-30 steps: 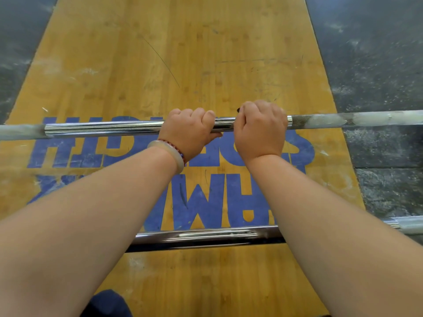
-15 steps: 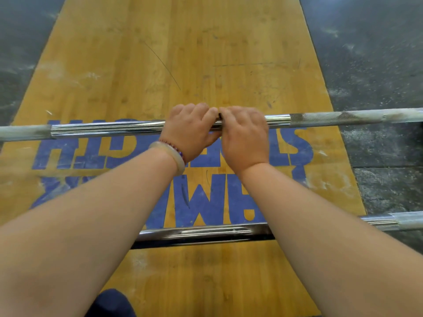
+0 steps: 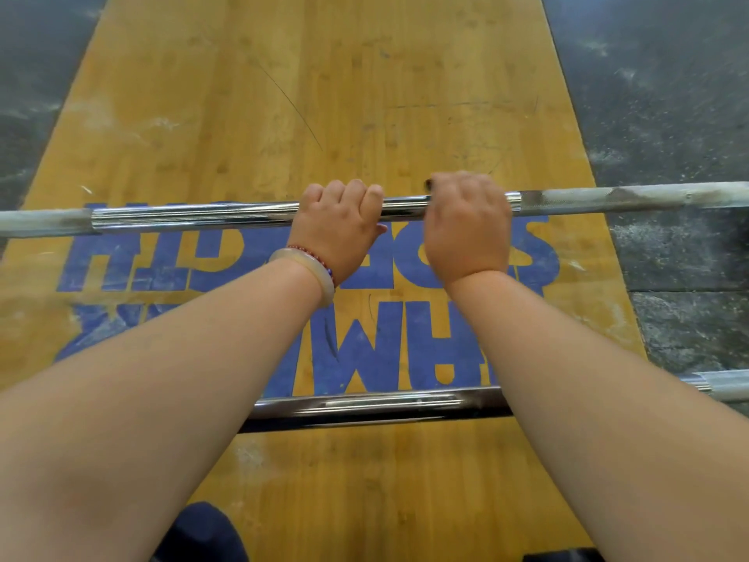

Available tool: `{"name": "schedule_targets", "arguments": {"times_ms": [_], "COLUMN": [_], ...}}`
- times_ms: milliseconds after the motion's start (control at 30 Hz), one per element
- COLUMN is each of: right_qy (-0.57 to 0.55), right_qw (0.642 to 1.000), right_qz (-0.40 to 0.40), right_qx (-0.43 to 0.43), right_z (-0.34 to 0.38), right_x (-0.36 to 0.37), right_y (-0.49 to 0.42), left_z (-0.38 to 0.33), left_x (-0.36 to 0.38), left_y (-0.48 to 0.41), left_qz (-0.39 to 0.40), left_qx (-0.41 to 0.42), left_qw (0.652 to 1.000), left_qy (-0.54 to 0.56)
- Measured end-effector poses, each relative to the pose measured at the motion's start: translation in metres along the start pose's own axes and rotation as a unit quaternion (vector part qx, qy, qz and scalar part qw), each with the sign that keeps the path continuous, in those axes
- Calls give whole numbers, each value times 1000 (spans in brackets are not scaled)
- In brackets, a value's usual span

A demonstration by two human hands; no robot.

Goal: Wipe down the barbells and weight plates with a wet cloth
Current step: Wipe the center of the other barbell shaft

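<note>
The long chrome steel barbell (image 3: 202,217) lies across the yellow wooden platform (image 3: 324,75) from left edge to right edge, left hand (image 3: 336,225) and right hand (image 3: 466,229) side by side, fingers (image 3: 354,192) curled round its smooth middle.

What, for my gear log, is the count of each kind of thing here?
Barbells: 2, far barbell, near barbell
Hands: 2, left hand, right hand
Bracelets: 2, pale bangle, beaded bracelet
Wooden platform: 1
Total: 7
</note>
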State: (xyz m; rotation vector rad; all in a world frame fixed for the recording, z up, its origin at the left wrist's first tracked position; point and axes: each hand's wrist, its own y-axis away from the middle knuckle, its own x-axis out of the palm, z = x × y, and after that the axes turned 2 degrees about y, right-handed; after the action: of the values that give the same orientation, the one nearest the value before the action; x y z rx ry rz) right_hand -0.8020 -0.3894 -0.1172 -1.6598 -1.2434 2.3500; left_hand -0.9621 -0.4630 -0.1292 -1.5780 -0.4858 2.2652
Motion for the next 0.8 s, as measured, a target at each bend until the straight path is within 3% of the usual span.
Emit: {"name": "schedule_targets", "arguments": {"times_ms": [67, 100, 233, 300, 433, 533, 700, 767, 800], "right_qy": [31, 31, -63, -76, -4, -9, -93, -57, -33], "right_qw": [994, 993, 996, 994, 998, 994, 993, 997, 999], "right_qz": [-8, -17, -10, -7, -26, -21, 7, 14, 15], "right_qx": [102, 111, -57, -82, 58, 111, -72, -53, -3], "right_z": [-12, -10, 29, 30, -5, 1, 37, 18, 5], "right_x": [-4, -4, 2, 2, 1, 0, 3, 3, 2], "right_y": [0, 2, 14, 9, -1, 1, 11, 6, 2], "left_z": [-1, -1, 5, 8, 9, 8, 9, 8, 7], "left_x": [-4, -4, -8, -14, -18, -22, -20, -18, -16], "left_y": [-2, -4, -11, -16, -23, -26, -22, -19, -18], "left_qz": [20, 27, 51, 84, 204, 208, 163, 139, 123], "left_qx": [-4, -7, 11, 30, 25, 17, 17, 11, 7], "left_qw": [1000, 999, 998, 996, 975, 975, 984, 987, 988], "left_qy": [17, 25, 27, 26, 85, 75, 71, 84, 88]}}
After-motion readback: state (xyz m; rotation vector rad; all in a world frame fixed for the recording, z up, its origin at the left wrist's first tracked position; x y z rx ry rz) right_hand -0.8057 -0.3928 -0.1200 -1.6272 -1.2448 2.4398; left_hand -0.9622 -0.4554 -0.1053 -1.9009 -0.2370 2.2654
